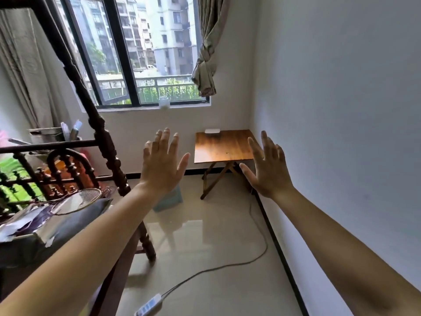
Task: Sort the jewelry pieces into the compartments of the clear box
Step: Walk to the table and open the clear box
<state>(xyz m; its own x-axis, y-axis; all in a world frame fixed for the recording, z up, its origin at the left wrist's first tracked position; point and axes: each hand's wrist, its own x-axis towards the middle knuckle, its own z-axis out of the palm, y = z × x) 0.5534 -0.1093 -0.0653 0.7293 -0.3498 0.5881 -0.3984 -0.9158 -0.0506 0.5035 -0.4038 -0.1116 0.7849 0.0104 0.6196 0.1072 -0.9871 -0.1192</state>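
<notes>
Both your arms are stretched out in front of you at chest height. Your left hand (163, 161) and your right hand (266, 166) are spread flat, fingers apart, backs toward you, holding nothing.

Beyond your hands, in the far corner under the window (136, 51), stands a small folding wooden table (224, 145). Your right hand overlaps its right edge in the view but is well short of it. At the table's far edge sits a small pale box (212, 131), which is probably the clear box; from here its compartments cannot be made out. No jewelry pieces can be picked out, apart from a tiny dark speck on the tabletop, too small to identify.

Risks, as judged from here: a power strip (149, 304) and its cable (227, 263) trail across the glossy floor below your hands, on the way to the table, so you could trip. A dark wooden bedpost (109, 142) stands just left of your left hand and could be knocked.

No brand, label or writing is readable anywhere.
</notes>
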